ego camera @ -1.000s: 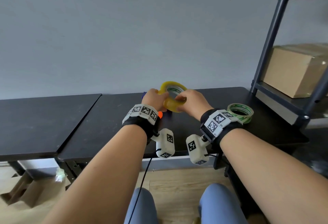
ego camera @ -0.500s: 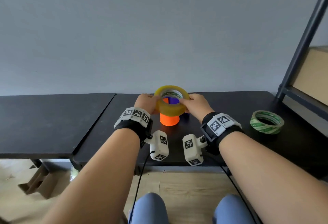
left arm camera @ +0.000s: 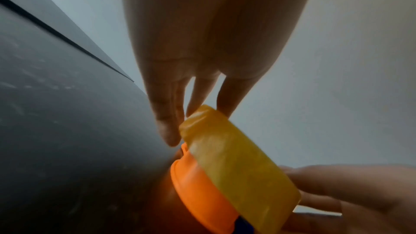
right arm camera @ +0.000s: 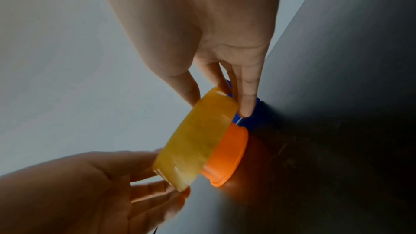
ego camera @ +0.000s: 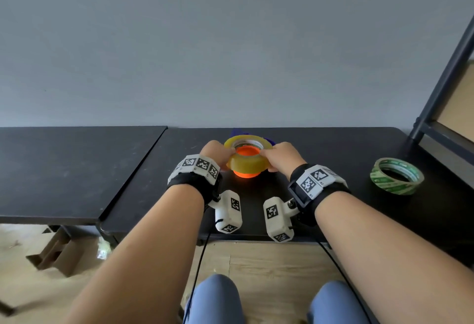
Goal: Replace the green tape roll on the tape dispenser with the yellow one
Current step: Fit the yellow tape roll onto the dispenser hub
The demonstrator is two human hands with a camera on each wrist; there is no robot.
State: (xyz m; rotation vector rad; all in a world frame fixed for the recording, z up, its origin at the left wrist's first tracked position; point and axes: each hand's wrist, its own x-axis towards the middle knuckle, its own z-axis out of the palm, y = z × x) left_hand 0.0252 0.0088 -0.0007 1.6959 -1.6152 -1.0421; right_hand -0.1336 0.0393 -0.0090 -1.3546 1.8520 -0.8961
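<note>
The yellow tape roll [ego camera: 247, 163] lies flat, partway down over the orange hub [ego camera: 246, 151] of the tape dispenser on the black table [ego camera: 320, 149]. My left hand [ego camera: 218, 154] pinches the roll's left side and my right hand [ego camera: 278, 157] pinches its right side. In the left wrist view the yellow roll [left arm camera: 238, 166] sits over the orange hub [left arm camera: 198, 189], whose lower flange shows. In the right wrist view the yellow roll [right arm camera: 198, 136] covers the hub [right arm camera: 227, 157], with the dispenser's blue body [right arm camera: 249, 118] behind it. The green tape roll [ego camera: 396, 179] lies flat at the table's right.
A second black table [ego camera: 64, 164] adjoins on the left with a narrow seam between. A dark metal shelf post [ego camera: 446, 74] with a cardboard box [ego camera: 459, 108] stands at the right. A grey wall runs close behind the table. Cardboard pieces [ego camera: 53, 254] lie on the floor.
Both hands lowered the yellow roll from upright in the air to flat and down over the orange hub. The head view shifted left, so the shelf moved toward the right edge.
</note>
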